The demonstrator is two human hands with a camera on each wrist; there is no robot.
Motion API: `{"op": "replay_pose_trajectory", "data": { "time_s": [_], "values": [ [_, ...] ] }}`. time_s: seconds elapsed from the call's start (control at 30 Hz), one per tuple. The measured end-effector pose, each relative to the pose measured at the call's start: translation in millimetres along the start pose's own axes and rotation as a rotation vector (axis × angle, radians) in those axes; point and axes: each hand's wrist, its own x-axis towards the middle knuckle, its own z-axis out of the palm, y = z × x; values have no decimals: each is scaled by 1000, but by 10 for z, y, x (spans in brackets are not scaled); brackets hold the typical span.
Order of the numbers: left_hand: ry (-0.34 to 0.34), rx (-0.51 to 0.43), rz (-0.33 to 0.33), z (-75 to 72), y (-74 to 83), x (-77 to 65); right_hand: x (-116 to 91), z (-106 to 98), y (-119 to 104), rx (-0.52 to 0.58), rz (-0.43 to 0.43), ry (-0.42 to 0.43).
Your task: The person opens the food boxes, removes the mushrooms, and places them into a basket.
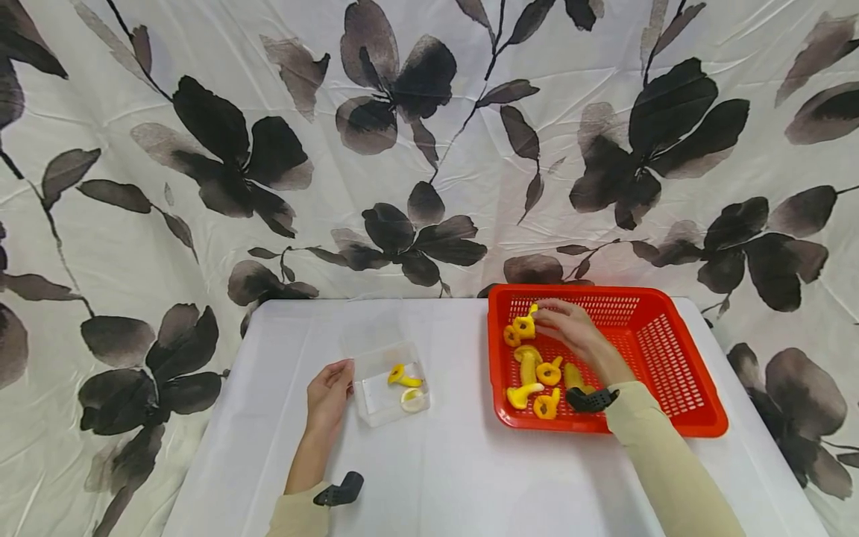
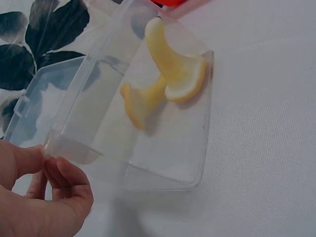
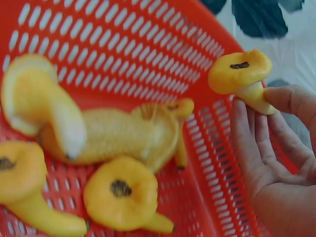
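My left hand (image 1: 327, 399) pinches the left edge of a clear plastic box (image 1: 372, 403) between thumb and fingers. Two yellow toy mushrooms (image 2: 170, 61) lie inside it, one overlapping the other in the left wrist view. Over the left side of a red perforated basket (image 1: 694, 377), my right hand (image 1: 570, 328) holds a yellow mushroom (image 3: 239, 74) by its stem, cap upward in the right wrist view. Below it in the basket lie several more yellow mushrooms (image 3: 121, 193) and a larger, duller tan one (image 3: 106, 134).
The box's clear lid (image 2: 42, 98) lies folded back behind it. Both stand on a table with a white cloth (image 1: 450, 462), the basket to the right of the box. A floral curtain (image 1: 403, 171) hangs behind the table's far edge.
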Motion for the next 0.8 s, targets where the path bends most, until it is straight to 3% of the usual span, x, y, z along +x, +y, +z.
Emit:
{"op": "replay_pose_trajectory", "data": {
  "time_s": [0.57,0.8],
  "values": [
    [9,-36,7,15,5,-27,-7,-268,216,-64,94,59],
    [8,-25,0,0,-4,-23,49,-186,262,-245,98,114]
  ]
}}
